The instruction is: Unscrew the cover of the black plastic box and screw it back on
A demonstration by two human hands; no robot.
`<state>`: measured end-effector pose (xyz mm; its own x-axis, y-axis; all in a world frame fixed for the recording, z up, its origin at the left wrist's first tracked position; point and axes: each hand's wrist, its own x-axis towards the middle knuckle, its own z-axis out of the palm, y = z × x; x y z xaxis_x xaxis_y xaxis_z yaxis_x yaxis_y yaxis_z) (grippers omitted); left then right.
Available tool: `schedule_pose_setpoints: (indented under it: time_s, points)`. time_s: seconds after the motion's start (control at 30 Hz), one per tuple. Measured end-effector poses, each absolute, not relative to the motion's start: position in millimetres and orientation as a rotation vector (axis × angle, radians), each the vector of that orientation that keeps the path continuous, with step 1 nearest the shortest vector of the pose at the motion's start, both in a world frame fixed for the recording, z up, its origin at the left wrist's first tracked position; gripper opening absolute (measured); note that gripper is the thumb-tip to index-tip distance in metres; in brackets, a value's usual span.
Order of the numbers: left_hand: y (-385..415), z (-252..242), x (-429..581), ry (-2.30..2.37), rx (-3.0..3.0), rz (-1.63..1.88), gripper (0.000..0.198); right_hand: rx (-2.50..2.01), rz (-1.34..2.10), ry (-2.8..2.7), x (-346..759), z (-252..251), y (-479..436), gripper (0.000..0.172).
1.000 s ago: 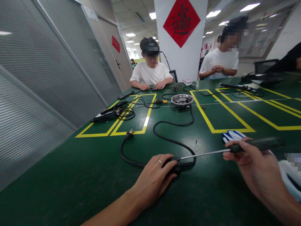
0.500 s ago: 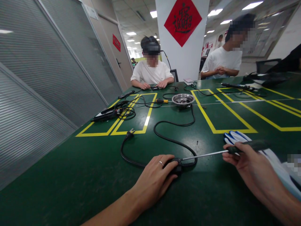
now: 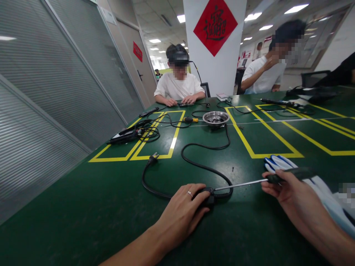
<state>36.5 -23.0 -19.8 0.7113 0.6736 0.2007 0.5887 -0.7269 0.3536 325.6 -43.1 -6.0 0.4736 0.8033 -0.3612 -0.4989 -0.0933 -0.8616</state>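
My left hand, a ring on one finger, is closed over a small black box on the green table and presses it down. A black power cord runs from about the box, and a plug lies beyond my wrist. In my right hand is the dark handle of a screwdriver, held nearly level. Its metal shaft points left and its tip meets the right end of the box; the exact contact is too small to make out. A loose screw lies just beyond the shaft.
White and blue gloves lie beyond and under my right hand. Farther off are a metal bowl with small parts, a yellow-handled screwdriver and bundled black cables. One person sits opposite; another is at the right.
My right hand and the screwdriver have shifted very slightly; the tip stays at the box. My left hand keeps its hold. The person at the right has raised a hand toward the head.
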Motion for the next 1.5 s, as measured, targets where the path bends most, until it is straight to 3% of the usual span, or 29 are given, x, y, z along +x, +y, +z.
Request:
schedule_pose_setpoints:
  time_s: [0.3, 0.67, 0.93, 1.17, 1.5]
  points:
    - [-23.6, -17.9, 36.8, 1.023, 2.655, 0.357, 0.056, -1.24, 1.091, -0.315, 322.9, -5.2, -43.5, 0.021]
    - [-22.2, -20.3, 36.1, 0.987, 2.725, 0.335, 0.056, -1.222, 1.044, -0.337, 320.3, -2.6, -45.2, 0.023]
    - [-22.2, -20.5, 35.8, 0.98, 2.684, 0.41, 0.043, -1.201, 1.045, -0.381, 319.7, 0.2, -48.4, 0.027]
    - [-22.9, -21.1, 36.5, 1.008, 2.651, 0.421, 0.062, -1.2, 1.06, -0.408, 321.9, -0.1, -48.3, 0.024]
    - [-21.8, -17.8, 37.8, 0.997, 2.724, 0.324, 0.054, -1.161, 0.919, -0.507, 326.4, 0.8, -47.2, 0.021]
